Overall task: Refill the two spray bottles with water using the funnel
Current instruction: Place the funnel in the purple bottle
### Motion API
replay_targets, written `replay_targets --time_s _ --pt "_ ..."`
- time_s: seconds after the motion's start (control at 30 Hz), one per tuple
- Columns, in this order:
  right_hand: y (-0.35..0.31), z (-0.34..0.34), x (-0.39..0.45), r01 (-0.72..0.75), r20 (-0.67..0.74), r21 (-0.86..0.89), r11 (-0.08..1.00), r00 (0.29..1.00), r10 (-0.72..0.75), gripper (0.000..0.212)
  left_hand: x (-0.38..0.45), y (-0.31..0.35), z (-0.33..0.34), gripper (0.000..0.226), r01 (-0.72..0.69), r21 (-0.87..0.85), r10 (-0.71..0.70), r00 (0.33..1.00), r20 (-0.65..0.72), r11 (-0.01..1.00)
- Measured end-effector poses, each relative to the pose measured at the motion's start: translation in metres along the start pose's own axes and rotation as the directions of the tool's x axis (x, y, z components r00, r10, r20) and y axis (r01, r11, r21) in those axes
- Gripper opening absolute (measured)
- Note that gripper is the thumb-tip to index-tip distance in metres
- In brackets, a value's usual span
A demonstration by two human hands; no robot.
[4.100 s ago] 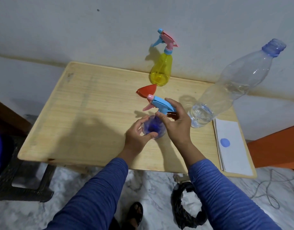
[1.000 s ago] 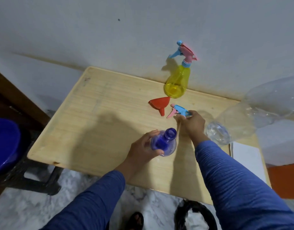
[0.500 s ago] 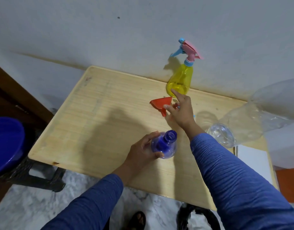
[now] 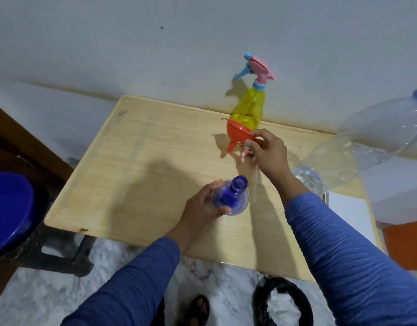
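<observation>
My left hand point(image 4: 200, 205) grips the blue spray bottle point(image 4: 232, 196), which stands on the wooden table point(image 4: 136, 175) with its neck uncapped. My right hand point(image 4: 267, 151) pinches the rim of the orange funnel point(image 4: 238, 135) and holds it just above the table, spout down. The bottle's blue and pink spray head point(image 4: 245, 153) lies under that hand, mostly hidden. A yellow spray bottle point(image 4: 251, 107) with its pink and blue trigger head on stands at the back by the wall. A large clear water bottle point(image 4: 358, 147) stands at the right, looming close to the camera.
White paper point(image 4: 348, 215) lies at the table's right end. A blue tub point(image 4: 7, 210) sits on a dark stool left of the table. Below the front edge are a marble floor, a sandalled foot point(image 4: 198, 309) and a black bag point(image 4: 282, 302).
My right hand unscrewed the spray head from the blue bottle, laid it on the table, then took the funnel and lifted it. My left hand stayed on the bottle.
</observation>
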State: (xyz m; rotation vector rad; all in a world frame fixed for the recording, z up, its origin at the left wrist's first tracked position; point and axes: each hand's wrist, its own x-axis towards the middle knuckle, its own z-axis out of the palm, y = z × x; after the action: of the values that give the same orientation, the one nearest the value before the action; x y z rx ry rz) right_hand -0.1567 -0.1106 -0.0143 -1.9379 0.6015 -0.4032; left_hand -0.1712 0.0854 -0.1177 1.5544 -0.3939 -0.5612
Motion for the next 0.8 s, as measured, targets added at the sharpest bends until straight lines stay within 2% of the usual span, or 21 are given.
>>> replay_targets --time_s 0.13,0.2,0.47,0.67,0.8 --pt "-0.021 -0.030 -0.035 0.097 -0.067 0.074 0.992 0.993 -0.092 0.019 0.002 0.006 -0.001 0.062 0.006 0.077 -0.007 1.000 0.014 0.997" --pt "-0.028 -0.040 -0.055 0.146 -0.078 0.071 0.987 0.987 -0.140 0.022 0.002 0.006 -0.001 0.060 0.010 0.056 -0.012 0.999 0.041 0.998" --pt "-0.032 -0.048 -0.107 0.263 -0.037 -0.134 0.956 0.962 -0.270 0.023 -0.004 0.003 -0.001 0.057 -0.040 0.014 0.039 0.998 0.049 0.999" --pt "-0.031 -0.045 -0.120 0.312 0.025 -0.329 0.891 0.946 -0.322 0.015 -0.005 0.001 0.000 0.057 0.022 -0.004 -0.022 0.999 0.029 1.000" --pt "-0.028 -0.042 -0.125 0.318 0.056 -0.369 0.873 0.946 -0.320 0.019 -0.005 0.002 -0.001 0.062 0.032 -0.002 -0.032 0.998 0.048 0.999"
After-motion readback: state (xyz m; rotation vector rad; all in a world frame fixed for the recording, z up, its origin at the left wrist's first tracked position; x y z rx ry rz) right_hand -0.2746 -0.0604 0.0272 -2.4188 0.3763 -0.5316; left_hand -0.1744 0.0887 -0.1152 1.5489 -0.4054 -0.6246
